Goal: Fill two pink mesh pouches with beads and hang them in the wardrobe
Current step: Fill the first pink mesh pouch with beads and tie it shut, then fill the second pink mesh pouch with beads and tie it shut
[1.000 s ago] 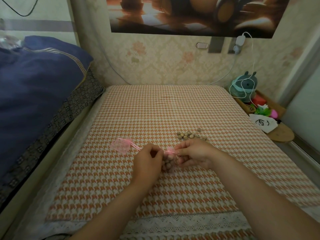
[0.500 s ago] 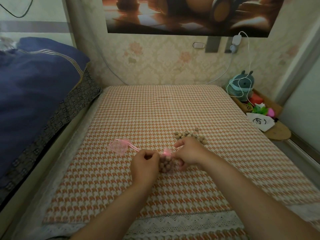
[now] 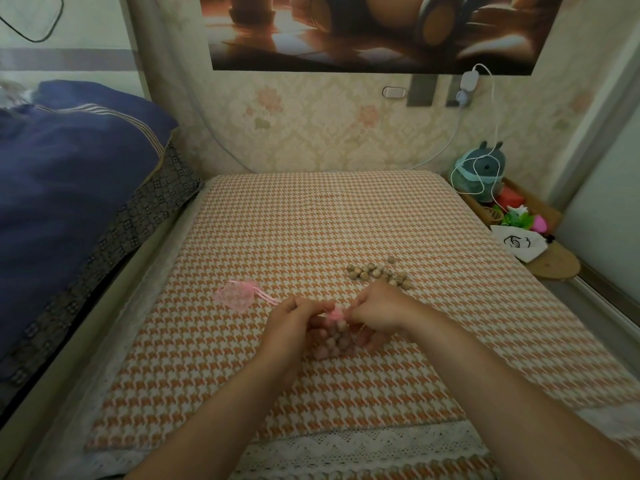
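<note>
A pink mesh pouch [image 3: 334,339] full of wooden beads rests on the houndstooth cloth [image 3: 311,230] between my hands. My left hand [image 3: 291,323] pinches its pink drawstring on the left side of the gathered neck. On the right side, my right hand [image 3: 379,311] pinches the other string end. A second pink mesh pouch [image 3: 235,295] lies flat and empty to the left, its ribbon trailing toward my left hand. Several loose wooden beads [image 3: 379,273] sit in a pile just beyond my right hand.
A dark blue quilt [image 3: 69,188] is heaped on the bed at the left. At the right edge stand a plush toy [image 3: 481,171] with a white cable, small coloured items, a white pouch [image 3: 519,242] and a cork mat [image 3: 554,263]. The wall lies behind the cloth.
Both hands have stayed at the pouch neck and shifted slightly; the neck looks drawn tighter, with the bead-filled body more exposed below my hands. The camera view moved a little.
</note>
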Tool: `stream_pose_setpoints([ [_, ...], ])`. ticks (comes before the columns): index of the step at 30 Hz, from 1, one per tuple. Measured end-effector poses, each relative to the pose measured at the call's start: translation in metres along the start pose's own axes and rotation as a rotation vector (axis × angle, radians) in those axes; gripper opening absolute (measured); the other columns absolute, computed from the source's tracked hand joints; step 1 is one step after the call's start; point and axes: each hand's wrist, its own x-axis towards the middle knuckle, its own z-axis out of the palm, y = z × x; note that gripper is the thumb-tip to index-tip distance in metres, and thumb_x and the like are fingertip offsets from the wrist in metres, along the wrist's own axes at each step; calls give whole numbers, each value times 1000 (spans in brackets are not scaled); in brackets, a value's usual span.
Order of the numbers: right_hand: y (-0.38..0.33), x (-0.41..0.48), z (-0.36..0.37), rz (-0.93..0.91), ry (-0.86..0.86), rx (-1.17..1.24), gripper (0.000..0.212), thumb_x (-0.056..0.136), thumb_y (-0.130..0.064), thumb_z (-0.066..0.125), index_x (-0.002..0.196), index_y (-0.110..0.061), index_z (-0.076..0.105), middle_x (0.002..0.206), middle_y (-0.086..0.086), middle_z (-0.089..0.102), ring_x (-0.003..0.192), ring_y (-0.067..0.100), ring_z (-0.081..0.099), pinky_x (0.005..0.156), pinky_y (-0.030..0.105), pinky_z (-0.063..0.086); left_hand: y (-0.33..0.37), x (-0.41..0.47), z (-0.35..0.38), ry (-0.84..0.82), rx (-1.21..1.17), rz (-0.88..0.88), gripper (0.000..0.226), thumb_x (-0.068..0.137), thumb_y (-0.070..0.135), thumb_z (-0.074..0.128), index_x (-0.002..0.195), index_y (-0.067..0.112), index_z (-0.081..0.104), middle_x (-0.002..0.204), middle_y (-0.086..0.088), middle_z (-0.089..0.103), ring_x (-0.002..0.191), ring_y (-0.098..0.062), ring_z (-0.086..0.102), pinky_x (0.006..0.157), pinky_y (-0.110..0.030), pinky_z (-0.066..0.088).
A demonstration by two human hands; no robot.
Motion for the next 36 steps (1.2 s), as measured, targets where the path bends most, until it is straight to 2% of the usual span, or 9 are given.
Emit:
stream_pose_setpoints([
  [7,11,4,-5,59,-44,-56,25,100,-10,61,104,13,67,93,27,74,68,31,75,58,40,64,-6,5,-8,81,86,5,16,90,0,56,74,1,59,68,-14,68,59,-23,67,62,-37,60],
  [11,9,-1,-10,-14,-106,40,14,100,-12,62,101,1,69,101,25,73,71,27,75,56,37,63,-3,4,-9,57,375,149,10,87,1,61,78,2,61,69,-11,71,57,-16,66,52,-31,55],
  [13,8,-3,-11,-34,-101,31,14,101,-12,60,101,-1,69,101,24,74,71,26,75,59,39,64,-2,7,-9,70,537,236,6,86,8,66,84,12,63,78,-8,70,64,-15,64,57,-33,55],
  [18,6,-7,-9,-67,-115,62,15,101,-16,63,104,-2,70,105,25,75,75,26,75,57,36,63,0,20,-19,-75,835,250,51,74,49,80,117,35,57,105,12,62,88,-5,62,66,-21,49],
  [21,6,-7,-9,-75,-142,133,20,96,-20,72,111,-8,69,100,19,77,74,23,75,55,34,60,-3,26,-22,-179,933,231,54,80,40,78,128,27,57,100,10,68,88,-5,66,72,-24,55],
  [27,7,0,-1,-82,-113,179,64,86,-7,78,142,-17,48,104,17,77,80,24,74,51,31,56,-4,31,-19,-119,741,260,37,74,16,83,107,21,68,91,2,74,81,-17,73,77,-45,61],
  [30,2,9,3,-170,-25,262,44,90,-15,76,131,-17,61,112,9,75,95,23,74,62,32,58,7,35,-19,-25,652,331,26,77,16,82,96,27,67,89,7,73,80,-11,71,75,-32,61],
  [32,-5,15,6,-217,-29,379,31,94,-14,71,125,-16,67,106,8,77,89,19,73,65,32,58,21,36,-20,-36,602,367,17,83,18,77,95,26,70,87,6,74,76,-6,70,69,-24,58],
  [36,-22,28,10,-233,-31,470,21,96,-9,68,116,-16,69,97,7,76,80,18,69,60,28,55,39,50,-32,-88,556,326,10,92,25,68,100,23,74,84,-2,77,76,-12,73,72,-31,60],
])
